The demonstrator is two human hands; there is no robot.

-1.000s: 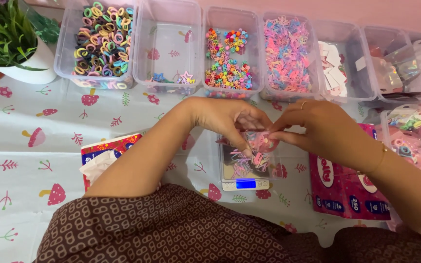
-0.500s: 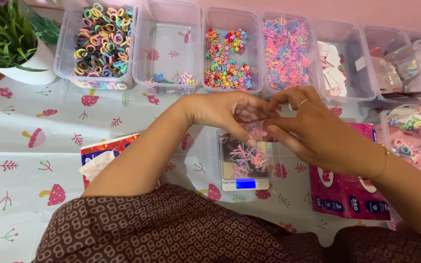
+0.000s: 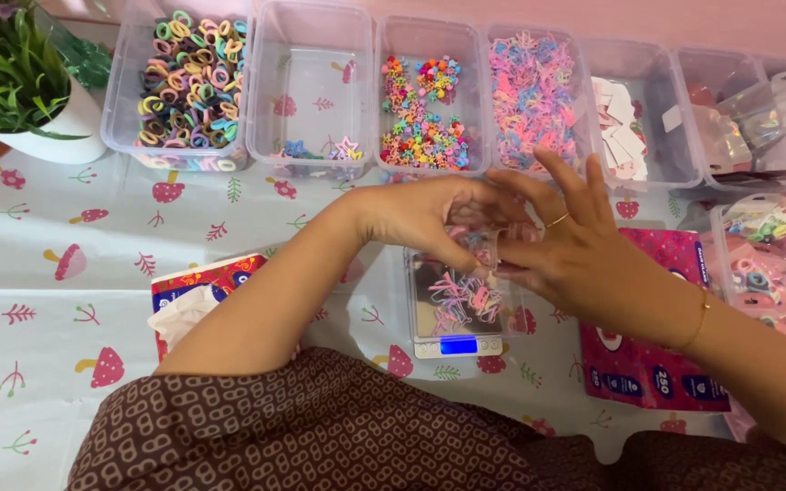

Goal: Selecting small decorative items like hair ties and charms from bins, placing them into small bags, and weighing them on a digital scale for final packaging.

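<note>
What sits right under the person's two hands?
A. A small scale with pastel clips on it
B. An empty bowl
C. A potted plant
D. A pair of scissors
A: the small scale with pastel clips lies below the left hand and right hand.

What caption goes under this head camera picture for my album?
Two hands, left hand and right hand, pinch a tiny clear bag over a small scale holding pastel hair ties.

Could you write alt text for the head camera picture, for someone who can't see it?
Two bare hands, the left hand and right hand, meet over a small digital scale holding pastel hair clips. Behind stand clear bins of colourful hair accessories on a mushroom-print tablecloth.
</note>
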